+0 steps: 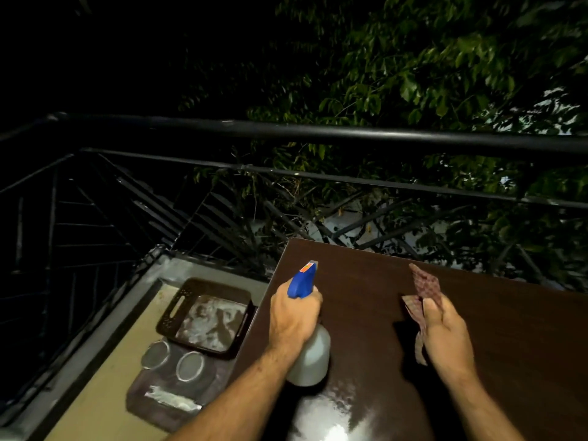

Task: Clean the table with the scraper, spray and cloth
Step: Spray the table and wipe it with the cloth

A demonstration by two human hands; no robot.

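while the left hand (pixel 294 316) was wrapped around the neck of the spray bottle (pixel 310 354), fingers curled under its blue trigger head, the bottle stood at or just above the left part of the dark brown table (pixel 477 361), its nozzle pointing away toward the far edge. whether its base was touching the top could not be told. the right hand (pixel 444 326) was curled around a reddish patterned cloth (pixel 424 288), gripping it bunched so that one end stuck up past the fingers and another hung down beside the palm, above the middle of the table and not touching it.

as a judgement, the job looked to be in its spraying stage. a bright sheen lay on the near part of the tabletop, but that could have been lamp glare as easily as liquid, so how much had been sprayed was unclear. the cloth was held ready and not on the surface, so the wiping seemed mostly left to do. no scraper was visible anywhere, so nothing could be said about whether scraping was finished.

beside the table on the left, lower down, a dark perforated basket (pixel 178 305) and two round lids (pixel 173 361) sat on a ledge by the black railing (pixel 350 132).
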